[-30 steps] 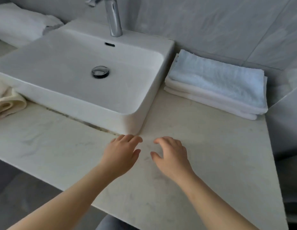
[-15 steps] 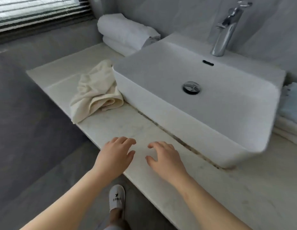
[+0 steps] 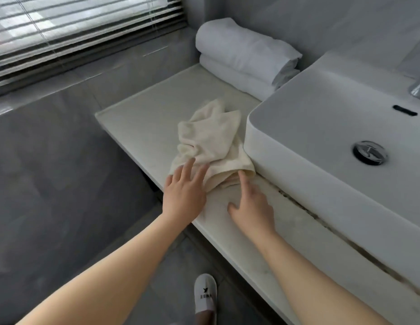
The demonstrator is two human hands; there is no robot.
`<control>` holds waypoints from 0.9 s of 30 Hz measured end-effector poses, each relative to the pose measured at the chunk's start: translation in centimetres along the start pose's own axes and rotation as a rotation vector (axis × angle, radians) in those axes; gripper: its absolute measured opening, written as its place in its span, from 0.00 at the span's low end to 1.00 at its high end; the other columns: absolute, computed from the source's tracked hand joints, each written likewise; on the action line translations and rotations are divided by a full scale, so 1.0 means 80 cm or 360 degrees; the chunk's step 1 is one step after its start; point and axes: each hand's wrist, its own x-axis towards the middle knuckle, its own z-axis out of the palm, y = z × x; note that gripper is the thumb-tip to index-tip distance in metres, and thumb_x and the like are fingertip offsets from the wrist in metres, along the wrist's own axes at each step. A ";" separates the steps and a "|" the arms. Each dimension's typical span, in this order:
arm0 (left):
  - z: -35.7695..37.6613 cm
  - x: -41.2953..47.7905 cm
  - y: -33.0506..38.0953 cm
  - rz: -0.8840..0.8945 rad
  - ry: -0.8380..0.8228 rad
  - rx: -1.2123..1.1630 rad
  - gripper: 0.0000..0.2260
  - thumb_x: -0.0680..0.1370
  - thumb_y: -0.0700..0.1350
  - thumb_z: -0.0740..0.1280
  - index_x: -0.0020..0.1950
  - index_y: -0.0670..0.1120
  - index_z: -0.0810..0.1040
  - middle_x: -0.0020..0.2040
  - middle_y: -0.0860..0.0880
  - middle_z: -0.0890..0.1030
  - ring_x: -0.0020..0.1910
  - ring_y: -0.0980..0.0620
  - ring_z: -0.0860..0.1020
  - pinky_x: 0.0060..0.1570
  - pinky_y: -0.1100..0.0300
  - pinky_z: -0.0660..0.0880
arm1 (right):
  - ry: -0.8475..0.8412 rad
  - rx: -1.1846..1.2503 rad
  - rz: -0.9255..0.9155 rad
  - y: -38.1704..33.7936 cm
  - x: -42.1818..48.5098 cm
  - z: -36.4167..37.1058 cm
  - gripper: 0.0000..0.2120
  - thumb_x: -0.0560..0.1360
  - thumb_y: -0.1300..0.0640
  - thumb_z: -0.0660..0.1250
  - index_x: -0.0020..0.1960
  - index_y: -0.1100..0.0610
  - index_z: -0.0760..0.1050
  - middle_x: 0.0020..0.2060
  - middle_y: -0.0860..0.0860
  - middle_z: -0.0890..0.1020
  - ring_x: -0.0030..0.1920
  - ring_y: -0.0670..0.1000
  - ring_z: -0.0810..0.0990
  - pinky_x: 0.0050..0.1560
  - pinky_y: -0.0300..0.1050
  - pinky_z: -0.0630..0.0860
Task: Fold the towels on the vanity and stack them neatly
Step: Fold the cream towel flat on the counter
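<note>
At vanity (image 3: pixel 138 127) front edge: L hand (image 3: pixel 184 191) laid w/ straight, released fingers on near-left corner of crumpled cream towel (image 3: pixel 211 146); R hand (image 3: pixel 251 205) w/ index out, touching its near fold, grasping nothing. Towel bunched right against sink (image 3: pixel 298 174) side. Best approach: pinch two corners, lift clear of sink, spread flat, then fold. Further back, white towels (image 3: pixel 242 55) stacked by wall.
</note>
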 end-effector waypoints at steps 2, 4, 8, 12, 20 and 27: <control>0.010 0.013 -0.006 -0.0039 -0.0141 -0.0063 0.25 0.75 0.45 0.63 0.72 0.54 0.63 0.71 0.48 0.64 0.66 0.43 0.67 0.58 0.51 0.67 | 0.0071 -0.0134 0.0031 -0.006 0.009 0.000 0.37 0.75 0.50 0.62 0.76 0.44 0.43 0.74 0.54 0.52 0.67 0.60 0.62 0.58 0.53 0.70; 0.016 0.016 -0.010 -0.0001 -0.0146 -0.0155 0.21 0.76 0.44 0.62 0.70 0.51 0.68 0.68 0.47 0.68 0.62 0.40 0.69 0.53 0.52 0.67 | 0.0121 -0.0160 0.0052 -0.011 0.019 -0.002 0.36 0.75 0.51 0.62 0.76 0.42 0.44 0.76 0.51 0.44 0.68 0.60 0.58 0.59 0.53 0.69; 0.015 0.013 -0.003 -0.0020 -0.0156 -0.0361 0.16 0.74 0.40 0.63 0.62 0.46 0.76 0.59 0.46 0.72 0.55 0.41 0.69 0.43 0.56 0.66 | 0.0101 -0.0141 0.0024 -0.015 0.037 -0.001 0.30 0.75 0.53 0.62 0.73 0.41 0.54 0.75 0.47 0.47 0.67 0.59 0.58 0.59 0.55 0.70; 0.012 0.001 0.018 -0.0081 -0.0279 -0.0356 0.10 0.75 0.45 0.62 0.55 0.47 0.74 0.55 0.49 0.69 0.55 0.47 0.67 0.39 0.58 0.67 | 0.0065 -0.0131 -0.0088 -0.001 0.034 -0.001 0.15 0.76 0.54 0.59 0.62 0.47 0.71 0.66 0.46 0.65 0.64 0.56 0.62 0.55 0.54 0.71; 0.016 -0.050 0.104 0.0131 -0.0442 -0.0344 0.09 0.75 0.49 0.63 0.49 0.45 0.72 0.46 0.51 0.63 0.43 0.50 0.66 0.30 0.62 0.59 | 0.0205 -0.0090 -0.0077 0.091 -0.041 -0.017 0.11 0.74 0.55 0.63 0.55 0.53 0.74 0.59 0.50 0.72 0.59 0.58 0.66 0.53 0.48 0.70; 0.030 -0.101 0.216 0.0392 -0.0444 -0.0384 0.14 0.74 0.58 0.65 0.41 0.49 0.69 0.44 0.51 0.66 0.44 0.51 0.68 0.37 0.60 0.62 | 0.0412 0.0007 -0.0089 0.196 -0.128 -0.052 0.09 0.72 0.56 0.67 0.50 0.58 0.76 0.53 0.55 0.77 0.49 0.61 0.71 0.45 0.48 0.65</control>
